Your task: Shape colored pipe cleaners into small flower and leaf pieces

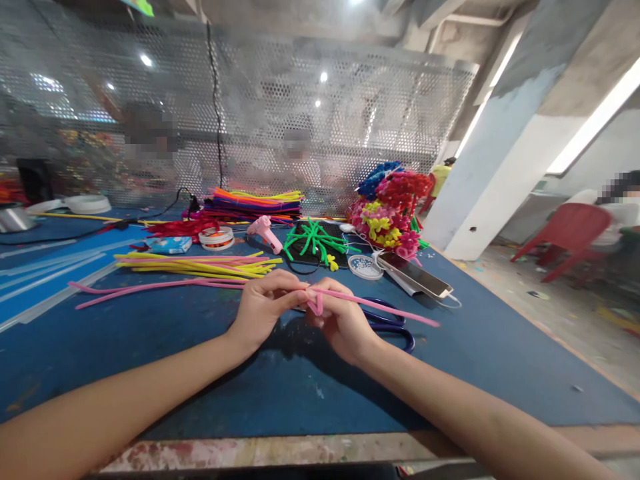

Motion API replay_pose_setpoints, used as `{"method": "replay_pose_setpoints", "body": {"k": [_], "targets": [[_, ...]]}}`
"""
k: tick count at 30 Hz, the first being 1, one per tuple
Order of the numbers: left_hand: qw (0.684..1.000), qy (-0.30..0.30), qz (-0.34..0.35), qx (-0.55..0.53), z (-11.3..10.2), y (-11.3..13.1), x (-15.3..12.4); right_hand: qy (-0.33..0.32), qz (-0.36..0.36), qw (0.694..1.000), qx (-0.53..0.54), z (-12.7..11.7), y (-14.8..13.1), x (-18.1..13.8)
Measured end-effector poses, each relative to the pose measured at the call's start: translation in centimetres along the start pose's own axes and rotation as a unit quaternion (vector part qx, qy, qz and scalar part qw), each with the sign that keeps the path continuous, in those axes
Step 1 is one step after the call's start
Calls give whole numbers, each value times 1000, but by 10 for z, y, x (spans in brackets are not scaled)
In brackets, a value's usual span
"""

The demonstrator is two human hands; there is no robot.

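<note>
Between my two hands is a pink pipe cleaner [395,311], bent into a small pointed loop at my fingertips. Its long straight end sticks out to the right over my right hand [337,320], whose fingers are closed around the bend. My left hand [270,300] pinches the same bend from the left. Under my right hand lies a pair of scissors with dark blue handles [400,327]; their blades are mostly hidden. Beyond my left hand, loose pink pipe cleaners [150,287] and a bundle of yellow and pink ones [195,265] lie on the blue table [200,393].
Farther back are a pink glue gun [267,233], green pipe-cleaner pieces [317,241], a round dish of beads [365,267], a phone [415,275] with a white cable, and a heap of fuzzy flowers [390,207]. A perforated metal screen [280,100] stands behind. A red chair [570,233] is at right.
</note>
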State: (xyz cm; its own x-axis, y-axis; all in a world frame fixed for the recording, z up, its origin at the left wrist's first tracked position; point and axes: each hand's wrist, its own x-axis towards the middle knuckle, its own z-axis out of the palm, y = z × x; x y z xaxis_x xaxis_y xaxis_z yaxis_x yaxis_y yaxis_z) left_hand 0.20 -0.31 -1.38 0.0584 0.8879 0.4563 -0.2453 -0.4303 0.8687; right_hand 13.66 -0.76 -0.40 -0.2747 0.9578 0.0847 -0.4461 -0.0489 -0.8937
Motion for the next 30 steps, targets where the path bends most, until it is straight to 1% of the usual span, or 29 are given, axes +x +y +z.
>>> {"method": "replay_pose_setpoints", "body": {"k": [3, 5, 8, 10, 11, 12, 13, 14, 15, 16, 17, 18, 19, 20, 21, 22, 23, 24, 25, 27, 30], "targets": [[999, -1, 27, 23, -1, 4, 1, -19, 48, 997, 57, 2, 1, -2], [999, 6, 31, 43, -2, 5, 2, -42, 58, 996, 57, 1, 0, -2], [997, 35, 26, 68, -5, 5, 7, -84, 63, 994, 35, 0, -1, 0], [995, 64, 11, 72, -8, 3, 11, -102, 43, 994, -8, 0, -3, 1], [995, 79, 0, 68, -9, 2, 13, -105, 24, 993, -50, 0, -3, 1], [994, 91, -12, 61, -10, 0, 15, -101, 3, 989, -108, 0, -4, 1], [993, 99, -23, 53, -11, -1, 16, -93, -21, 979, -182, 0, -4, 1], [993, 104, -32, 44, -11, -2, 17, -85, -51, 958, -268, -1, -5, 0], [993, 106, -37, 36, -11, -3, 18, -80, -93, 927, -356, -3, -5, -2], [993, 105, -41, 28, -12, -4, 19, -85, -147, 882, -439, -4, -6, -4], [994, 101, -45, 20, -11, -4, 19, -99, -215, 828, -509, -6, -7, -6], [994, 98, -50, 12, -11, -4, 20, -119, -291, 766, -561, -7, -9, -7], [994, 98, -56, 2, -11, -4, 20, -140, -368, 703, -593, -8, -11, -9], [993, 98, -64, -8, -10, -5, 19, -155, -437, 646, -606, -9, -13, -10], [993, 96, -73, -17, -10, -5, 19, -160, -495, 602, -606, -9, -16, -10], [992, 92, -81, -23, -10, -6, 19, -151, -535, 573, -602, -10, -18, -9], [992, 86, -88, -25, -9, -7, 19, -130, -557, 560, -599, -11, -21, -7], [992, 79, -95, -23, -9, -8, 18, -100, -559, 561, -603, -12, -23, -5], [992, 70, -101, -18, -9, -8, 18, -69, -543, 571, -612, -14, -24, -2], [992, 56, -111, -8, -9, -10, 17, -18, -474, 607, -638, -18, -25, 5], [992, 34, -125, -2, -9, -9, 16, 7, -366, 664, -651, -25, -22, 12]]}}
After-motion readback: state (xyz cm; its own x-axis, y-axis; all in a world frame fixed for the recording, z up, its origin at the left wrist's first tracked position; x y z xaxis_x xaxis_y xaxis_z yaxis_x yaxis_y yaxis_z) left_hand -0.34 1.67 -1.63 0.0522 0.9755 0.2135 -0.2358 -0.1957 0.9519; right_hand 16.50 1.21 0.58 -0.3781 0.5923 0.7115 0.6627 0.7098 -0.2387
